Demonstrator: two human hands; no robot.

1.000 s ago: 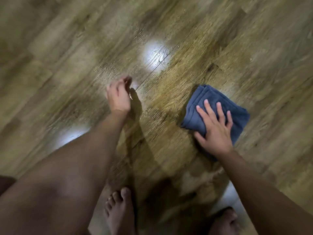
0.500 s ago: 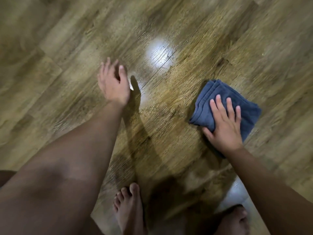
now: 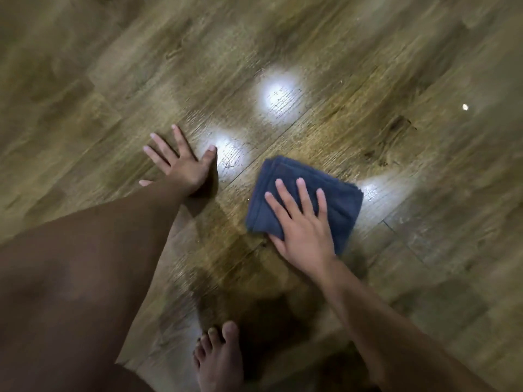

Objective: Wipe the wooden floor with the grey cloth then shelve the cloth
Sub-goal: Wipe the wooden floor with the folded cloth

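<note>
A folded blue-grey cloth (image 3: 334, 190) lies flat on the wooden floor (image 3: 368, 66), just right of centre. My right hand (image 3: 302, 224) presses down on the cloth's near half, palm flat and fingers spread. My left hand (image 3: 181, 162) rests on the bare planks to the left of the cloth, fingers splayed, holding nothing. The two hands are about a hand's width apart. No shelf is in view.
My bare left foot (image 3: 219, 360) stands at the bottom centre, with my left leg filling the lower left. Bright light reflections (image 3: 278, 96) shine on the planks beyond the hands. A small pale speck (image 3: 465, 107) lies on the floor at the far right.
My left hand has come down from the air and now lies flat on the floor with fingers spread. My right hand has slid the cloth left, closer to the left hand.
</note>
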